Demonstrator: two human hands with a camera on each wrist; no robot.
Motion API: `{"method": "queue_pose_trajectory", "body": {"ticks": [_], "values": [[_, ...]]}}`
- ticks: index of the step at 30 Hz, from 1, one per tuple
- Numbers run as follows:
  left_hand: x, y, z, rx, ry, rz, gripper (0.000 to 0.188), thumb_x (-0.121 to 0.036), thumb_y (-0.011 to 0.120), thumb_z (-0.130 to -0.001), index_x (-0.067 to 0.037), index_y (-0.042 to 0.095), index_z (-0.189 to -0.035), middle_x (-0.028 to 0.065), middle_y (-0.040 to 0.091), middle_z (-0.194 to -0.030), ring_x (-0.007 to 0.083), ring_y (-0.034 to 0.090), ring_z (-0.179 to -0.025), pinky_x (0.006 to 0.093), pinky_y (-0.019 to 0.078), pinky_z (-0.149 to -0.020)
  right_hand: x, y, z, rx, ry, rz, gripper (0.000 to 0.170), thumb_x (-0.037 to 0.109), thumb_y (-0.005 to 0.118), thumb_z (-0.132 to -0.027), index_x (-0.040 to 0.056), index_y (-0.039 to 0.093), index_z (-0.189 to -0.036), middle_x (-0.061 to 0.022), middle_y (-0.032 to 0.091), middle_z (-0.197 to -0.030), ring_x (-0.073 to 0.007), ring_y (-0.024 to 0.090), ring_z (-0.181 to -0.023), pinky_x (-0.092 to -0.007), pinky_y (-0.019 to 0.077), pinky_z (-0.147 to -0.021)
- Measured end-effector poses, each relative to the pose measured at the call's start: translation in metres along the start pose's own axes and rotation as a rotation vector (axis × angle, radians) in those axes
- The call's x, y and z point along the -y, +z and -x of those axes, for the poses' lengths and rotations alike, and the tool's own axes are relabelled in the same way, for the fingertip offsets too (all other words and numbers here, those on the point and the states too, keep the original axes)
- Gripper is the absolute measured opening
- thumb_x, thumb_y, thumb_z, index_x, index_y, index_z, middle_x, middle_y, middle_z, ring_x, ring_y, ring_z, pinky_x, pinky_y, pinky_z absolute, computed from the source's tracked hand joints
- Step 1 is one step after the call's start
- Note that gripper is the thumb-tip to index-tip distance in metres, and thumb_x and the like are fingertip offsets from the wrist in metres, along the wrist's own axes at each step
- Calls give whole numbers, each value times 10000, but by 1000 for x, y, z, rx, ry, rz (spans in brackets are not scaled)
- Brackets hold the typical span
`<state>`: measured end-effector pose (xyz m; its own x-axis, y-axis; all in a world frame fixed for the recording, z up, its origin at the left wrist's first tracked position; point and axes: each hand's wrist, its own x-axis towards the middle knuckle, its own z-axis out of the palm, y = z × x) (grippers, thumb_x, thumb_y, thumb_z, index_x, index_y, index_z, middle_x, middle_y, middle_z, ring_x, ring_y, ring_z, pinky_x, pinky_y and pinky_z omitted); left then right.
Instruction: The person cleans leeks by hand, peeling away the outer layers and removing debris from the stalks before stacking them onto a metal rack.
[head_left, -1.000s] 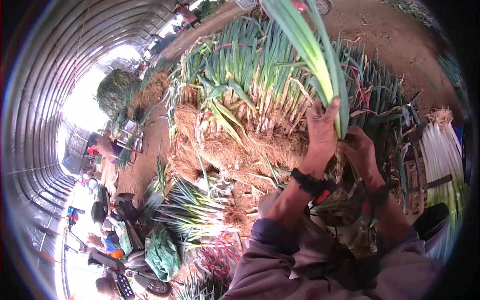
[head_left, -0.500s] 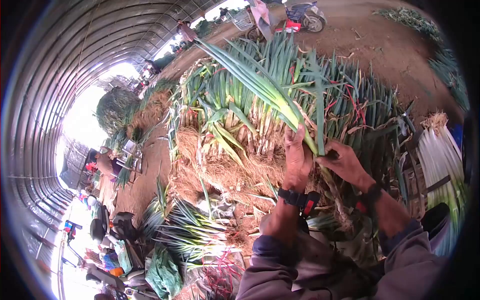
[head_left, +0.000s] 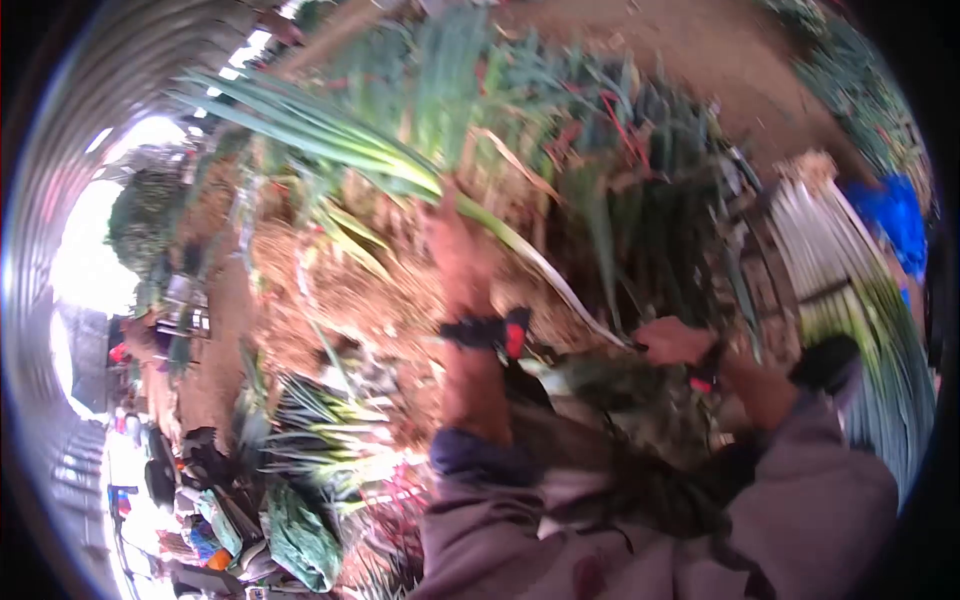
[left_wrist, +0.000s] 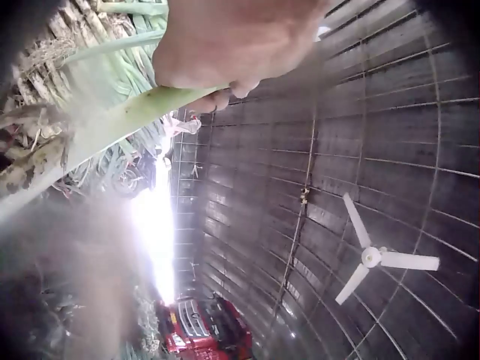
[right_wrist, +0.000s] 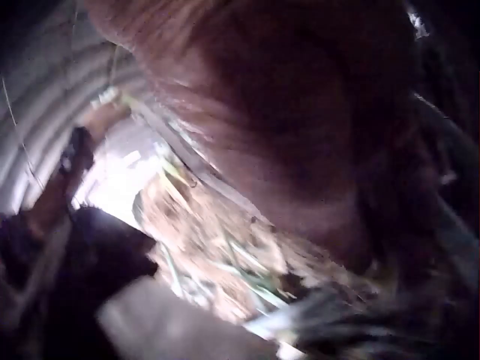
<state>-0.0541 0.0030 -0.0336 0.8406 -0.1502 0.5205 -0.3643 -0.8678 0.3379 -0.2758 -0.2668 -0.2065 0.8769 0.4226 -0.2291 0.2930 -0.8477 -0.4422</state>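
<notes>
left hand gripping a leek, right hand pinching its pale lower end, piled bundles beyond

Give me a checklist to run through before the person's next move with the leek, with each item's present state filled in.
1. Left hand secure on the leek: ok, fingers curl round the stalk.
2. Right hand at the stalk's white end: ok, its fingers are there.
3. Right-hand grip firm: cannot tell, blurred.
4. Leaves clear of the leek pile: cannot tell; they overlap it in the head view.
5. White-stalked bundle banded: ok, a dark band crosses it.
</notes>
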Motion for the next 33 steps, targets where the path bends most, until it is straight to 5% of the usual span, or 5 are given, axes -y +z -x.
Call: {"method": "queue_pose_trajectory", "body": {"ticks": [2,12,24,30,33], "values": [[-11,11,-17,-28,-486,1831,551,-465,590,-983,-76,488,-1360,89,579,-1176,255,582,-1040,426,484,-902,-39,34,26,110,75,-63,242,205,621,-805,38,638,-979,-193,666,-892,-403,648,-909,-491,520,-753],[-73,34,-1,318,-381,1933,302,-273,530,-1030,-115,519,-1287,103,606,-1204,232,593,-1045,383,501,-865,76,-168,-106,-999,-206,-380,398,329,694,-917,45,618,-1186,-157,662,-1117,-335,676,-933,-394,551,-792],[-69,46,-2,340,-452,2048,269,-177,712,-929,-40,615,-1139,72,670,-1006,208,640,-945,350,541,-854,68,-181,-113,-752,-299,-955,254,205,815,-844,16,680,-947,-27,637,-909,-98,606,-879,-269,523,-797],[-34,58,-7,334,-511,1977,246,-190,724,-917,-39,598,-1063,104,646,-809,190,643,-746,321,568,-688,98,-173,-99,-798,-375,-414,279,296,773,-870,39,700,-949,-89,688,-884,-161,637,-755,-309,522,-692],[-18,54,-19,184,-564,2003,246,-184,751,-896,-61,601,-1047,91,636,-823,191,613,-718,319,549,-669,86,-173,-85,-727,-275,-1064,191,218,716,-918,45,681,-990,-58,657,-844,-101,571,-651,-259,466,-588]]}}
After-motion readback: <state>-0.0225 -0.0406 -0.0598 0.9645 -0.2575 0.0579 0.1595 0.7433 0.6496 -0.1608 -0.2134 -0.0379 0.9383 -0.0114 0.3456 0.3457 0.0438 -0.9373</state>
